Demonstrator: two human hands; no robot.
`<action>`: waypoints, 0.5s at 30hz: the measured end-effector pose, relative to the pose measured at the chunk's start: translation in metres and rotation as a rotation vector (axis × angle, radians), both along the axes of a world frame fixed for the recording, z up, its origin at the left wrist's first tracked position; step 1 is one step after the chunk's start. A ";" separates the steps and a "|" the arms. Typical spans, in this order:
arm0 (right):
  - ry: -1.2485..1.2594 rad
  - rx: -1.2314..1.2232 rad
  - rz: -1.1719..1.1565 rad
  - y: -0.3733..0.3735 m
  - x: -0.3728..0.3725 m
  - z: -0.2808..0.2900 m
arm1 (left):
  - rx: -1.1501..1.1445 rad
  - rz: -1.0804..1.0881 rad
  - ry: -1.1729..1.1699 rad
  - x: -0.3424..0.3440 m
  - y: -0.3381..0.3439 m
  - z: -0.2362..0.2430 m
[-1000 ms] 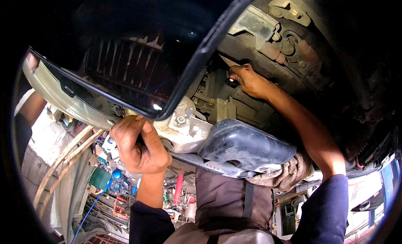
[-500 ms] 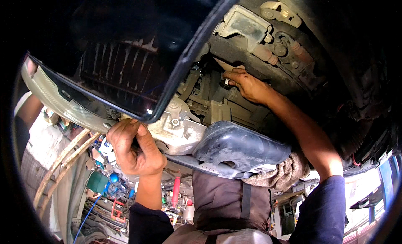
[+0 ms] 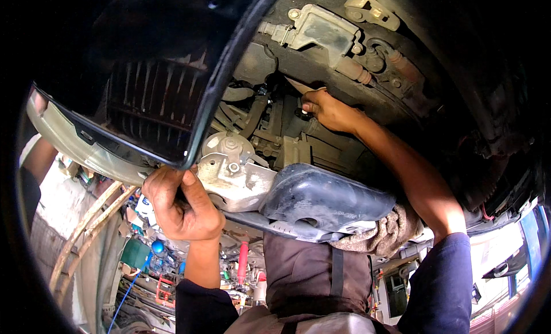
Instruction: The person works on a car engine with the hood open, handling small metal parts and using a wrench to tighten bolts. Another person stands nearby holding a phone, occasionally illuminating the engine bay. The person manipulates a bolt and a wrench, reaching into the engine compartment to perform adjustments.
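A dark glossy panel [image 3: 143, 64] with a rounded corner fills the upper left and reflects slatted shapes. My left hand [image 3: 183, 205] is closed at its lower corner, thumb and fingers bent together at the edge; the fingertips are partly hidden. Farther off, my right hand [image 3: 333, 110] reaches into a vehicle's engine bay with curled fingers. Beside them show a pale tapered strip [image 3: 301, 86], a small white piece [image 3: 305, 111] and a round black part [image 3: 299, 114]. What the right fingers grip cannot be made out.
A metal bracket with a bolt [image 3: 234, 167] and a dark moulded cover [image 3: 327, 199] lie between my arms. A grey-brown cloth [image 3: 390, 233] rests near the cover. A ribbed clear lens [image 3: 86, 147] lines the left. Wooden poles [image 3: 86, 233] and cluttered tools stand beyond.
The dark panel's corner appears farther left, uncovering more of the engine bay. My view has shifted slightly. Both hands keep nearly the same places, the right one a little farther left in view.
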State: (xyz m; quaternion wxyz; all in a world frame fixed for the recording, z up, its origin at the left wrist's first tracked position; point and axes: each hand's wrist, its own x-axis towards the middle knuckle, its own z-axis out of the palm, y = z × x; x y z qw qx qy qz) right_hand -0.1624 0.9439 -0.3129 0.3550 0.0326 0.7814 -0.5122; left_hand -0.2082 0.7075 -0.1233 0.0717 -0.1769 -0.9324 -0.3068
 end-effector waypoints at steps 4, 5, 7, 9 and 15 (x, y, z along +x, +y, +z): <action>-0.030 0.061 -0.013 -0.002 -0.005 0.003 | 0.035 0.013 0.005 0.001 -0.001 -0.003; -0.011 0.062 -0.011 -0.002 -0.005 0.004 | 0.051 0.029 -0.005 0.002 0.000 -0.003; 0.028 0.065 -0.008 -0.002 -0.005 0.005 | 0.060 0.050 -0.018 0.004 0.000 -0.003; 0.040 0.055 -0.032 -0.002 -0.004 0.005 | 0.049 0.058 -0.022 0.004 0.000 -0.003; -0.061 0.058 -0.048 -0.006 -0.009 0.015 | 0.098 0.019 -0.013 0.003 -0.002 -0.004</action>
